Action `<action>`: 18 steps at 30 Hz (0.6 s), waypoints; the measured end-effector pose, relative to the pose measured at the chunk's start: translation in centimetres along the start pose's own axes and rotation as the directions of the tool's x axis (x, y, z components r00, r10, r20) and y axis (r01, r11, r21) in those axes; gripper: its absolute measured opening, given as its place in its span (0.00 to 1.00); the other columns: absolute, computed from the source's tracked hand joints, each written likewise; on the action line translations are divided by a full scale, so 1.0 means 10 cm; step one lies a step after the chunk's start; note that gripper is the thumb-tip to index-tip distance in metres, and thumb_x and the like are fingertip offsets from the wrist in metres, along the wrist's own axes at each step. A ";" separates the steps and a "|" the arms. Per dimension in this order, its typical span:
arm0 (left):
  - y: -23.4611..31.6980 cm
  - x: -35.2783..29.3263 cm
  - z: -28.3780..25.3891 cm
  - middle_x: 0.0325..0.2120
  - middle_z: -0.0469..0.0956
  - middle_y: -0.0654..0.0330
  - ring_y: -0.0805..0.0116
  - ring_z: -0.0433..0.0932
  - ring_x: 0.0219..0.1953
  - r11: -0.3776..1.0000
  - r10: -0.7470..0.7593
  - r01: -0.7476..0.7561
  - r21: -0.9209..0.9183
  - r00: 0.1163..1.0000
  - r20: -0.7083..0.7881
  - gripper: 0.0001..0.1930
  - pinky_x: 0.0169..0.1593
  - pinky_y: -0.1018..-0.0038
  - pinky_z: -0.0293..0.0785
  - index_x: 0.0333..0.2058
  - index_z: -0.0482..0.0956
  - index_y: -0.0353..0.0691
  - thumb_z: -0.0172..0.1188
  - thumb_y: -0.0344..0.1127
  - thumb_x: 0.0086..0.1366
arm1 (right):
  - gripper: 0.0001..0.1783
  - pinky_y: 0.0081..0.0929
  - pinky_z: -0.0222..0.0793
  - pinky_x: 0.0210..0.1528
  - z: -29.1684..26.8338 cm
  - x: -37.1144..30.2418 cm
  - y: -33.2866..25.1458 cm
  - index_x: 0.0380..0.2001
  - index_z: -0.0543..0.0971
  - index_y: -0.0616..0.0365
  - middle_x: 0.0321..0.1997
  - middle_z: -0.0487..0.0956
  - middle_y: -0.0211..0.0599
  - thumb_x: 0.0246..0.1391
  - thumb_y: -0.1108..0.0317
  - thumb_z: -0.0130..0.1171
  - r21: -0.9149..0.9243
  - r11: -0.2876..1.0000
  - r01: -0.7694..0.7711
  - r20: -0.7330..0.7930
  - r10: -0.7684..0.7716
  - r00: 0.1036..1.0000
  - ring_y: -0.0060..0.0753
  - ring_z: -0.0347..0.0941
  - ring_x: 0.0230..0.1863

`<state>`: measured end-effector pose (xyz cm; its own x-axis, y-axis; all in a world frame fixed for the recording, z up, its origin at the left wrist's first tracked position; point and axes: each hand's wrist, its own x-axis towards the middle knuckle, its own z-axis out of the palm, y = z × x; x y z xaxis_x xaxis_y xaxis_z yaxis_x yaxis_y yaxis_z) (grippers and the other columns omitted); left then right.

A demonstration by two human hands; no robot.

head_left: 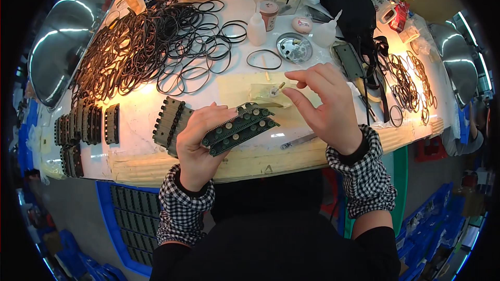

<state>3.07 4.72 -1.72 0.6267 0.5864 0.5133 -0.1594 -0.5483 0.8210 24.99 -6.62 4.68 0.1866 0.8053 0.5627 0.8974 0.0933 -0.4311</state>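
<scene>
Two dark green tank-track pieces (240, 130) with rows of round wheels sit side by side, tilted, in the left hand (196, 138) above the near edge of the worktable (146, 169). The fingers close around their left end, leaving the right end free. The right hand (327, 105) is raised beside them, thumb and index finger curved toward each other with a narrow gap; a small thin stick (282, 86) shows by the thumb tip, but I cannot tell whether it is pinched. Beneath it lies a clear packet (263, 92). A stack of khaki ribbed pieces (170, 119) stands just left of the left hand. Farther back are a tangled heap of dark loops (138, 47), a round dish (294, 48) and a white squeeze bottle (257, 30).
</scene>
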 end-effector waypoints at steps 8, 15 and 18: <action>-0.01 0.01 0.00 0.42 0.82 0.58 0.60 0.77 0.49 1.000 0.002 -0.002 -0.006 1.000 0.007 0.20 0.61 0.57 0.66 0.43 0.81 0.39 0.70 0.25 0.48 | 0.07 0.32 0.67 0.35 0.12 -0.01 0.06 0.29 0.79 0.59 0.28 0.76 0.35 0.47 0.71 0.66 0.042 0.999 0.017 0.028 -0.018 0.999 0.40 0.71 0.34; 0.00 -0.01 -0.01 0.42 0.82 0.58 0.61 0.78 0.49 0.990 -0.071 0.074 -0.119 0.997 0.033 0.20 0.61 0.60 0.66 0.43 0.81 0.37 0.69 0.22 0.48 | 0.04 0.24 0.68 0.30 -0.08 0.00 -0.20 0.30 0.79 0.62 0.29 0.77 0.35 0.49 0.76 0.65 0.127 0.992 0.023 -0.161 -0.002 0.987 0.29 0.73 0.29; 0.01 -0.01 0.01 0.42 0.82 0.58 0.62 0.77 0.50 0.981 -0.101 0.106 -0.161 0.994 0.037 0.20 0.61 0.62 0.66 0.43 0.81 0.37 0.69 0.23 0.49 | 0.04 0.20 0.72 0.33 0.03 -0.14 -0.30 0.32 0.77 0.65 0.30 0.77 0.35 0.56 0.75 0.61 0.566 0.812 -0.144 -0.147 0.271 0.951 0.24 0.76 0.30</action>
<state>3.09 4.50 -1.68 0.6677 0.6161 0.4179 -0.2131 -0.3797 0.9002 21.92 -7.80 4.96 0.4791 0.7054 0.5224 0.4760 0.2913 -0.8298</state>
